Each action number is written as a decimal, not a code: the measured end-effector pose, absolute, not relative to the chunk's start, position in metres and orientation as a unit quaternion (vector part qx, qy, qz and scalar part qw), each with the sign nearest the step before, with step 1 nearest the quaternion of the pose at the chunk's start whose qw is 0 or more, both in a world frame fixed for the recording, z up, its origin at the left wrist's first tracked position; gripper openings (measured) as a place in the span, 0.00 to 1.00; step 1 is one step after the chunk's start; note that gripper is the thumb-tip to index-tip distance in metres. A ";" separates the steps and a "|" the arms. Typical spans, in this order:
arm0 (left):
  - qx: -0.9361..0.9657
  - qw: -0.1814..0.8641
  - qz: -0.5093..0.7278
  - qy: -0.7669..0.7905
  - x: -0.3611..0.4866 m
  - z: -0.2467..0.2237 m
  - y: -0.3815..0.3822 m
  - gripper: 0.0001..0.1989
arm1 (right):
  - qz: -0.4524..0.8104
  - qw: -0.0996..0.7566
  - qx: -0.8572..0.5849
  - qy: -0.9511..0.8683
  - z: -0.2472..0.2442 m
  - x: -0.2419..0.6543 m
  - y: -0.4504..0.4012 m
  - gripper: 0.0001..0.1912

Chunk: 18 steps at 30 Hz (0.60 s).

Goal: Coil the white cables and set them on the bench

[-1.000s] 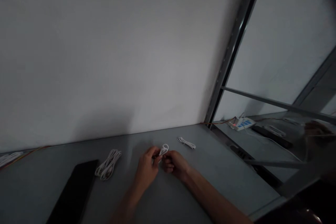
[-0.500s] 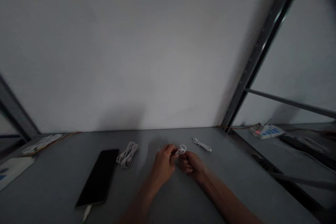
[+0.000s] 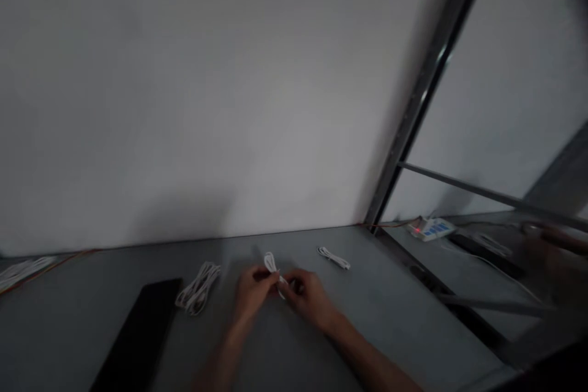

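Between my two hands is a small white cable (image 3: pixel 270 262), folded into a bundle with its loop sticking up above my fingertips. My left hand (image 3: pixel 253 291) pinches it from the left. From the right, the fingers of my right hand (image 3: pixel 305 295) close on its middle and lower part. A second, thin white cable bundle (image 3: pixel 334 258) lies on the grey surface to the right. Left of my hands rests a larger bunch of white cables (image 3: pixel 199 289), beside a black phone-like slab (image 3: pixel 140 334).
More white cables (image 3: pixel 25 271) and an orange-brown wire lie at the far left. A metal post (image 3: pixel 408 116) and crossbar stand on the right. Beyond them are a white power strip (image 3: pixel 430 229) with a red light, a black slab (image 3: pixel 487 254), and another person's blurred hand (image 3: pixel 551 242).
My view has swung to the right. The held cable bundle now points upward, with my right hand's fingers on its middle. A blurred hand has come into view at the far right.
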State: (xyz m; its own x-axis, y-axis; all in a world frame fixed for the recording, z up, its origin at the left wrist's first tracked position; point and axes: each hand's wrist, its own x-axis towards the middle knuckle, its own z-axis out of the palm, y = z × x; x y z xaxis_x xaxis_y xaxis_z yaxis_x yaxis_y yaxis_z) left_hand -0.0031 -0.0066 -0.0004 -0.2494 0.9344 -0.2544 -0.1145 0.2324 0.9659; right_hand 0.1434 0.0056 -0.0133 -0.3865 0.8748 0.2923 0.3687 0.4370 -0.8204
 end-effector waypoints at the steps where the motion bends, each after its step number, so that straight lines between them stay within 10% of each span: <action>1: 0.356 0.507 0.510 0.597 -0.004 -0.001 -0.007 0.09 | 0.333 0.356 -0.408 -0.772 -0.014 0.142 0.006 0.14; 12: 0.507 -0.101 0.264 0.814 -0.027 0.036 -0.033 0.12 | 0.048 0.303 -0.589 -0.748 -0.033 0.179 0.026 0.13; 18: 0.463 -0.051 0.134 0.875 -0.051 0.038 -0.036 0.15 | -0.034 0.217 -0.670 -0.710 -0.028 0.200 0.032 0.10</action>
State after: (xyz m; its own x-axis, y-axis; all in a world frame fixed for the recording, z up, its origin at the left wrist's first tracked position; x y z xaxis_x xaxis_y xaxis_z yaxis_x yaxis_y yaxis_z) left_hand -0.0515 -0.0358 0.0380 -0.5666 0.7957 0.2139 0.8233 0.5361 0.1867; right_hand 0.1995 0.0316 -0.0282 -0.0094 0.9354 0.3535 0.9650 0.1012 -0.2419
